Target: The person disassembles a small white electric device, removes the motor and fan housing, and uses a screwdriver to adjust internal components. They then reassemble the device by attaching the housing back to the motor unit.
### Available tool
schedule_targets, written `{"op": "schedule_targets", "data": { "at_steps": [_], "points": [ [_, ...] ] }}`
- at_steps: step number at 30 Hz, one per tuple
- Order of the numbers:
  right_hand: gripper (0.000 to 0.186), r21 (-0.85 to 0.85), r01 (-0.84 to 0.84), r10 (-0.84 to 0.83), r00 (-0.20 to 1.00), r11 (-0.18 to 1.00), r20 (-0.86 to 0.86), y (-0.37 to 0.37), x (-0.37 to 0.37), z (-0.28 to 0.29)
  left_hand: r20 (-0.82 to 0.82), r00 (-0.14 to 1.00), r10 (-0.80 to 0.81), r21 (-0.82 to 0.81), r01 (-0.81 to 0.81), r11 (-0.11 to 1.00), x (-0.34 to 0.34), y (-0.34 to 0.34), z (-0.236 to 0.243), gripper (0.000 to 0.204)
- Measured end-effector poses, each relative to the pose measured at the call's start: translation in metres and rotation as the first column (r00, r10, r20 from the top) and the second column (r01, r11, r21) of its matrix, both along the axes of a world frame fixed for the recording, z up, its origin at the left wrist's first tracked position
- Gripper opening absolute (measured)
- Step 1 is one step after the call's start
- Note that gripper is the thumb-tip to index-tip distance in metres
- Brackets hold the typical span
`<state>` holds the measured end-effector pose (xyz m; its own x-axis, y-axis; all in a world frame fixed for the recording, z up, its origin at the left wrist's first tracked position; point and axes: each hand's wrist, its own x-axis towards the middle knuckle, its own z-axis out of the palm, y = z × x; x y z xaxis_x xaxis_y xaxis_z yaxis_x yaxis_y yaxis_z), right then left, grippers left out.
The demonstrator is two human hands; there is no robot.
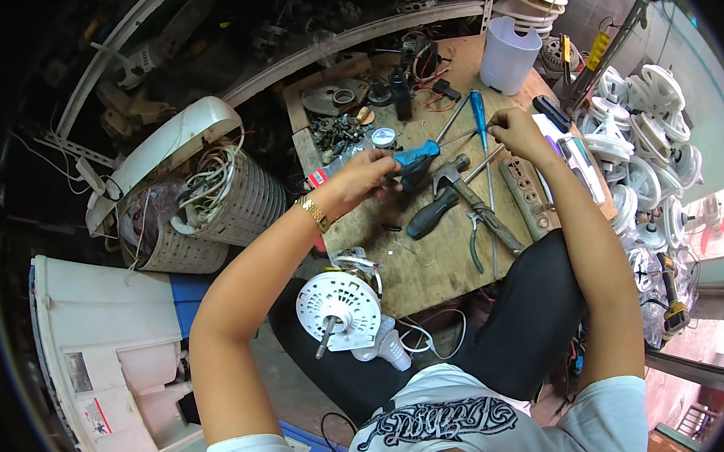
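My left hand (372,175) grips a blue-and-black handled tool (416,155) above the wooden workbench (430,280). A thin metal piece stretches from it to my right hand (513,134), whose fingers pinch its far end. Below lie a hammer (484,211), a black-handled tool (427,218), pliers (476,249) and long screwdrivers with blue handles (479,113) upright in the picture. A white fan motor housing (354,304) with a metal shaft rests in my lap.
A power strip (526,189), small metal parts (333,133) and a translucent white container (507,63) occupy the bench. White fan parts (644,146) pile at the right, beside a cordless drill (672,291). Wire-filled bins (230,200) and a white panel (106,338) stand at the left.
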<state>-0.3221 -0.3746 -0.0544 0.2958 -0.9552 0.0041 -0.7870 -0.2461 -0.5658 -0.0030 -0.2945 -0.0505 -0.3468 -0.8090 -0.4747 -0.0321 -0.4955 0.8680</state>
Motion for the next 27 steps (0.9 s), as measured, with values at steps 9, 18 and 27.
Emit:
{"op": "schedule_targets", "data": {
  "at_steps": [9, 18, 27],
  "points": [
    [0.031, -0.104, -0.434, 0.431, 0.901, 0.895, -0.049, 0.023, 0.049, 0.0, -0.042, 0.981, -0.19, -0.049, 0.188, 0.981, -0.005, 0.015, 0.025, 0.047],
    [0.036, -0.336, -0.509, 0.498, 0.858, 0.792, -0.128, 0.009, 0.017, 0.008, 0.853, 0.521, 0.039, -0.4, 0.604, 0.689, -0.028, -0.029, -0.043, 0.06],
    [0.025, -0.539, 0.24, -0.315, 0.948, 0.808, -0.049, 0.169, -0.128, 0.128, 0.767, 0.63, 0.119, -0.502, 0.474, 0.723, -0.036, -0.033, -0.029, 0.043]
  ]
}}
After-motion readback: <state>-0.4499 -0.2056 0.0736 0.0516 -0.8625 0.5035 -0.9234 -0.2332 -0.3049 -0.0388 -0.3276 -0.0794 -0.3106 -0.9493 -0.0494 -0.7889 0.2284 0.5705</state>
